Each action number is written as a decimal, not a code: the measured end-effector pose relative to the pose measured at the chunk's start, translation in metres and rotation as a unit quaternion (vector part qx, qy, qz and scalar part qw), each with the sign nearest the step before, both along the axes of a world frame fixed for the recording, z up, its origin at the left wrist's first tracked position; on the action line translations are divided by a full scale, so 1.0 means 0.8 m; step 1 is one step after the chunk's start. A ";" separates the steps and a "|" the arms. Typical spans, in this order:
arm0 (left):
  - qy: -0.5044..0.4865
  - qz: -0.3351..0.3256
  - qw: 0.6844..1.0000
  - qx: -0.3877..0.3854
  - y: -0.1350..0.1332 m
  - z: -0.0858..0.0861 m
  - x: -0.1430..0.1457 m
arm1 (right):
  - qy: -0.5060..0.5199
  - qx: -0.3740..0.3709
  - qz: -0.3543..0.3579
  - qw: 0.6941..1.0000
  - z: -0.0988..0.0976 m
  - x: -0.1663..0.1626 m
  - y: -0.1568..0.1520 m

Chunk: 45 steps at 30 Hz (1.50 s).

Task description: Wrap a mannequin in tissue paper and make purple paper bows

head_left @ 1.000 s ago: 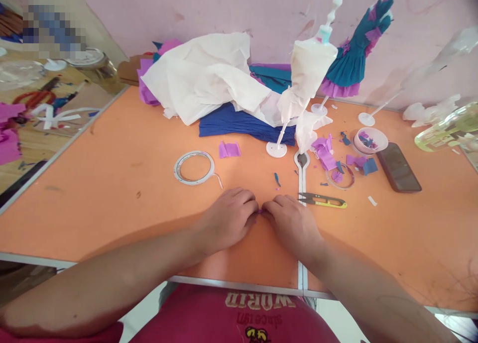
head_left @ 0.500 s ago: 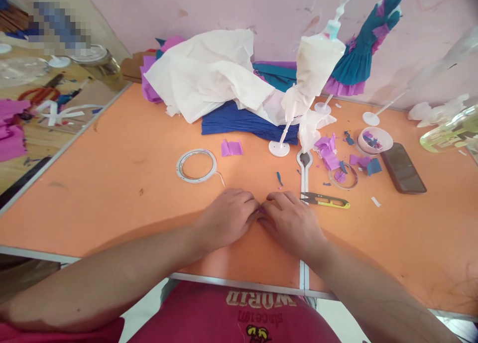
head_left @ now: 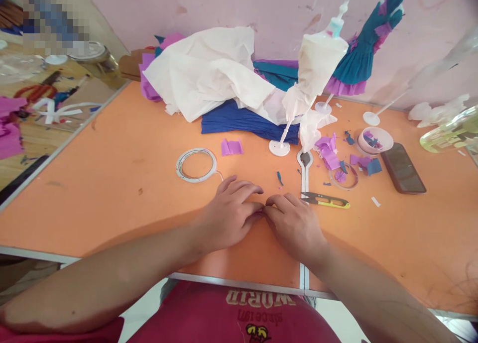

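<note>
Both hands meet over the orange table (head_left: pixel 157 208), close to its front edge. My left hand (head_left: pixel 233 211) pinches a small piece of purple paper (head_left: pixel 258 213) between thumb and forefinger, its other fingers lifted and spread. From the other side my right hand (head_left: pixel 295 223) presses its fingertips together at the same piece, mostly hidden by the fingers. Thread snips (head_left: pixel 326 200) with a yellow handle lie just right of my right hand. Beyond my left hand are a white tape ring (head_left: pixel 180 166) with a loose tail and a flat purple paper strip (head_left: pixel 232 147).
Behind stand a white-wrapped dress form (head_left: pixel 317 59) and a form in a teal paper dress (head_left: pixel 358 64). White paper (head_left: pixel 209 69) covers blue pleated paper (head_left: pixel 242 121). A scrap cup (head_left: pixel 384 141), a phone (head_left: pixel 403 169) and a clear ring (head_left: pixel 354 183) are on the right.
My left hand's fingers have lifted and spread, and its pinch has shifted slightly right. My right hand stays in nearly the same place, fingers drawn closer together.
</note>
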State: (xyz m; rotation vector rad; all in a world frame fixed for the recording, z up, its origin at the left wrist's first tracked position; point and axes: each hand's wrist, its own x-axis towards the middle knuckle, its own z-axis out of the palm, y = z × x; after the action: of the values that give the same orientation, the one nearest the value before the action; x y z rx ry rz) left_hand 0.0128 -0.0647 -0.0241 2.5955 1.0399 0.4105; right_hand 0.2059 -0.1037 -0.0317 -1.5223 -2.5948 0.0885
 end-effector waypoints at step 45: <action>-0.301 0.120 0.860 -0.395 0.008 -0.006 -0.008 | 0.480 -0.276 -0.122 0.824 0.032 -0.013 0.003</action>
State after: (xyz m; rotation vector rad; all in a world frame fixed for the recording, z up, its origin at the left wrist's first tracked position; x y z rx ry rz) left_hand 0.0068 -0.0580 -0.0290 1.4710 1.0046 0.6348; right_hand 0.1956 -0.1012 -0.0057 -1.3724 -1.5870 1.2967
